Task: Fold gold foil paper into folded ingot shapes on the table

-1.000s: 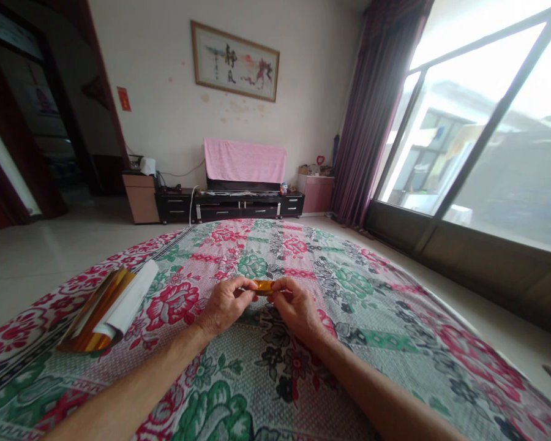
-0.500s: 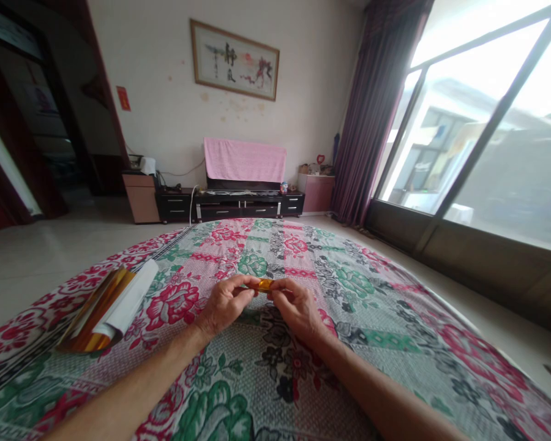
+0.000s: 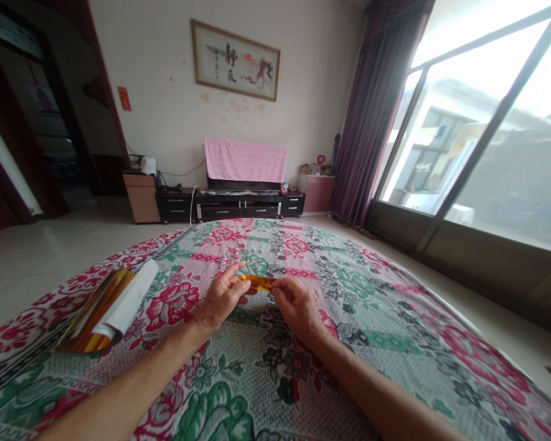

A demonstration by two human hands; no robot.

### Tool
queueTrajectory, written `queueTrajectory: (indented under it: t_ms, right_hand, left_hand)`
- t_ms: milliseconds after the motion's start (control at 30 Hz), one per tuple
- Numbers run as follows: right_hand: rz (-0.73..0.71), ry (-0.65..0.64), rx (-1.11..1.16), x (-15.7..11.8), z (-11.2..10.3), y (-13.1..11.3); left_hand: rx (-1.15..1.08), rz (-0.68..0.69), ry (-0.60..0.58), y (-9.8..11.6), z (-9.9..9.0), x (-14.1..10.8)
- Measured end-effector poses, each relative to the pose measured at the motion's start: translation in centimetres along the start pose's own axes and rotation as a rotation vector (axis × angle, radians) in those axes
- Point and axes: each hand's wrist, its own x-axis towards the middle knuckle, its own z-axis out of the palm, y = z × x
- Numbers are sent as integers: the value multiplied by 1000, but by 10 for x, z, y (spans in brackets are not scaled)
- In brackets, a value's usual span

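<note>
A smooth shine is seen on the strip (image 3: 259, 282) and gold sheet (image 3: 112, 300), a dull look on the paper (image 3: 132, 300) and woven cloth (image 3: 252, 367).

The right hand (image 3: 298, 306) pinches one end of a gold strip (image 3: 259, 282) — the left hand (image 3: 221, 298), a finger raised, is at the other. Rolled sheets (image 3: 133, 300) lie leftward on the flowered cloth (image 3: 358, 361).

From here, the right hand (image 3: 296, 305) hides the right end of the strip (image 3: 259, 282). Both forearms (image 3: 135, 375) and the cloth (image 3: 417, 343) are cut off nearside. The far towel (image 3: 245, 159) covers most of a dark panel (image 3: 245, 185); fine writing (image 3: 217, 65) left on the wall is unreadable.
</note>
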Motion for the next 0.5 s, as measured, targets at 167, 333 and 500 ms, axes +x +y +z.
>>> queueTrajectory:
  t_ms: [167,333,500]
  right_hand:
    - [30,0,0,-1,3,7]
    - [120,-10,187,-3,5,8]
    - [220,-29,231,-2,6,11]
  left_hand:
    - [7,-35,-24,-1,0,3]
    - [23,-7,16,-11,-1,7]
    - [150,114,25,-23,-3,11]
